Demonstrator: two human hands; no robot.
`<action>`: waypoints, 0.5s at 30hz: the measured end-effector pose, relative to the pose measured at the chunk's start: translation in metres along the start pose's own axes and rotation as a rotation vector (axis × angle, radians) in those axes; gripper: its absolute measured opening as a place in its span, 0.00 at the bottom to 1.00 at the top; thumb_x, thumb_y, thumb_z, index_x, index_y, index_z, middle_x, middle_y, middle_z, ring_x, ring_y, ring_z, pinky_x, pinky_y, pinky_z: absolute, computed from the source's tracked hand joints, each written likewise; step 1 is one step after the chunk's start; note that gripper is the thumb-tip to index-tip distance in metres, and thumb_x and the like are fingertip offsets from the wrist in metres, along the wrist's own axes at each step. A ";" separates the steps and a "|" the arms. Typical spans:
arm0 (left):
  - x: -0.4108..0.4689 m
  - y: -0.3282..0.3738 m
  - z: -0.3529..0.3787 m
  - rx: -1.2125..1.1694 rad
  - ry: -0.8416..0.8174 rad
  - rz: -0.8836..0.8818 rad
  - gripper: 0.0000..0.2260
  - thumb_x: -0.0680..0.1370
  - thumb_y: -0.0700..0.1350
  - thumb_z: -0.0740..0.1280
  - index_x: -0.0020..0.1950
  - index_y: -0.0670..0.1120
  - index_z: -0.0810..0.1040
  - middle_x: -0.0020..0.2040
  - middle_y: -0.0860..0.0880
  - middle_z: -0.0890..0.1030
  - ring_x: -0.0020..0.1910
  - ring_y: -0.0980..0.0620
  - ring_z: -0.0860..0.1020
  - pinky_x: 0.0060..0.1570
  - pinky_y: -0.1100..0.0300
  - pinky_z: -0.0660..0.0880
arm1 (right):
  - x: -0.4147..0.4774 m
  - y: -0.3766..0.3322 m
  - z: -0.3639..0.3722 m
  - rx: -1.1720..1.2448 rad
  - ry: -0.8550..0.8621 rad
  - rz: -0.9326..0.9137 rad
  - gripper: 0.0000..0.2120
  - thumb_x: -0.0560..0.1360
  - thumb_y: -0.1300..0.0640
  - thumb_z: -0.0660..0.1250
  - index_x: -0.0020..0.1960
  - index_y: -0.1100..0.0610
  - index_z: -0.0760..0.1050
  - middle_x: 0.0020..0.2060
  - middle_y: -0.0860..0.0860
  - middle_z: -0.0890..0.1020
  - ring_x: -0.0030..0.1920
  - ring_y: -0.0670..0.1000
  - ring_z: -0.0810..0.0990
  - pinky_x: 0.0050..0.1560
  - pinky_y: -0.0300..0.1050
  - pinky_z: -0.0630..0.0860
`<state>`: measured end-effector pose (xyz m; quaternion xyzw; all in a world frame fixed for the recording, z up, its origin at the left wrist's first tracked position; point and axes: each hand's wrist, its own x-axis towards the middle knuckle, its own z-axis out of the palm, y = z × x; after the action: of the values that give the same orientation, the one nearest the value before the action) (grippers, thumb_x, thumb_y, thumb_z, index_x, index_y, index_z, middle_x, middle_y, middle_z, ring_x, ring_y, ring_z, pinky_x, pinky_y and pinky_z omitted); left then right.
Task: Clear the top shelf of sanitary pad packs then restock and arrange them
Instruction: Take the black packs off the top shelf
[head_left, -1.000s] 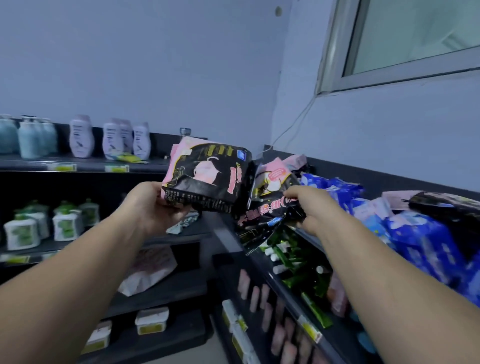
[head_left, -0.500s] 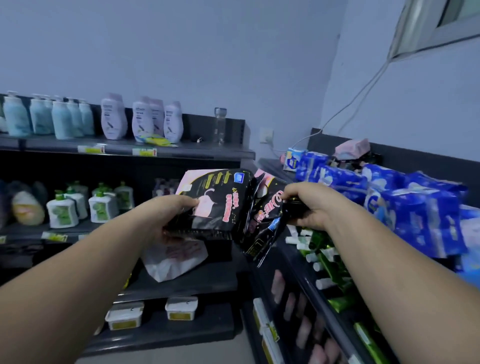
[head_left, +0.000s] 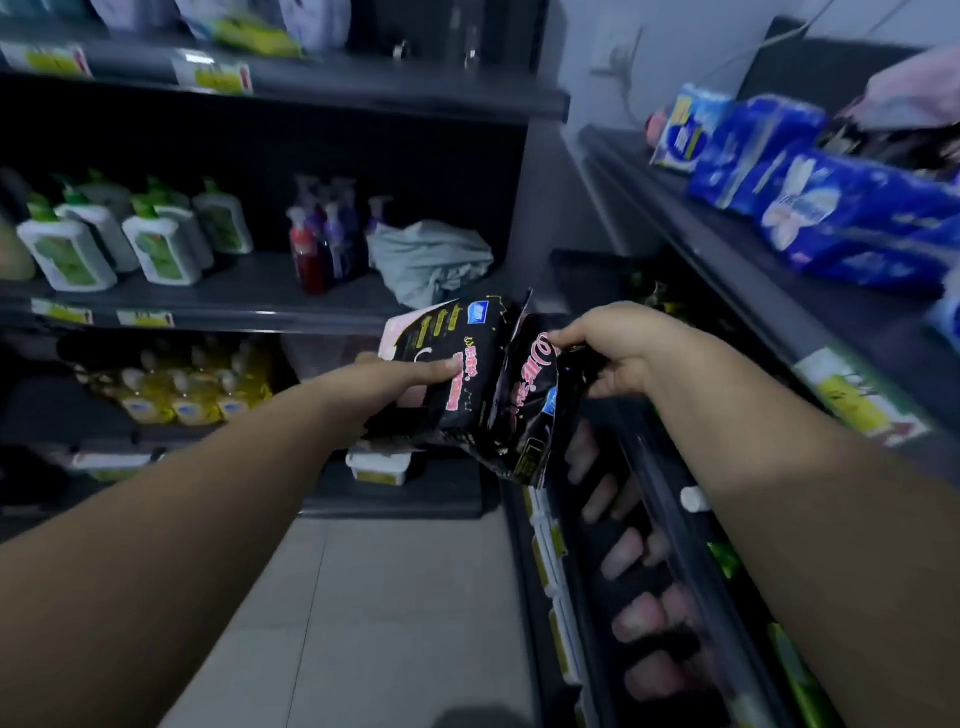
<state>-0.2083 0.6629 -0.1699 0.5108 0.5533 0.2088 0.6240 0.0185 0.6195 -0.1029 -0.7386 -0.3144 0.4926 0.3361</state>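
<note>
My left hand (head_left: 400, 382) grips a black and pink sanitary pad pack (head_left: 447, 358) from below, thumb on its front. Beside it my right hand (head_left: 618, 348) pinches the top edge of a second black pack (head_left: 524, 415), which hangs down crumpled. Both packs are low in front of me, over the corner where the two shelf units meet. On the top shelf (head_left: 737, 249) at the right lie several blue pad packs (head_left: 831, 213), with a pink pack (head_left: 914, 93) and a dark one further back.
The left unit carries green-capped white bottles (head_left: 104, 244), spray bottles (head_left: 327, 244), a grey bag (head_left: 431, 260) and yellow bottles (head_left: 182, 384). Lower right shelves hold pink tubes (head_left: 628, 551) and green items. Pale tiled floor (head_left: 395, 613) lies below.
Both hands have come down from top-shelf height with the two black packs, away from the right shelf. The view has tilted downward, showing the floor and lower shelves.
</note>
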 end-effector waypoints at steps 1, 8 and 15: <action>0.015 -0.006 0.003 -0.005 -0.002 -0.018 0.46 0.51 0.64 0.82 0.63 0.49 0.73 0.54 0.46 0.84 0.53 0.44 0.83 0.52 0.49 0.80 | 0.015 0.003 0.004 -0.023 -0.007 0.020 0.08 0.79 0.62 0.64 0.41 0.57 0.73 0.35 0.51 0.77 0.34 0.49 0.77 0.34 0.46 0.75; 0.125 -0.036 0.012 0.063 -0.174 -0.110 0.31 0.71 0.64 0.70 0.69 0.52 0.69 0.60 0.49 0.81 0.60 0.46 0.78 0.55 0.56 0.74 | 0.125 0.027 0.037 -0.075 0.010 0.119 0.05 0.80 0.63 0.64 0.46 0.57 0.73 0.39 0.52 0.78 0.37 0.50 0.77 0.34 0.45 0.75; 0.224 -0.085 0.037 0.025 -0.201 -0.354 0.20 0.77 0.62 0.64 0.66 0.58 0.69 0.59 0.49 0.80 0.52 0.42 0.80 0.58 0.40 0.72 | 0.239 0.084 0.070 -0.189 0.070 0.157 0.09 0.75 0.57 0.71 0.54 0.54 0.76 0.57 0.57 0.81 0.57 0.58 0.80 0.63 0.57 0.75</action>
<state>-0.1337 0.8001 -0.3552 0.4316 0.5718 0.0369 0.6967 0.0398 0.7743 -0.3146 -0.8061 -0.2890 0.4594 0.2361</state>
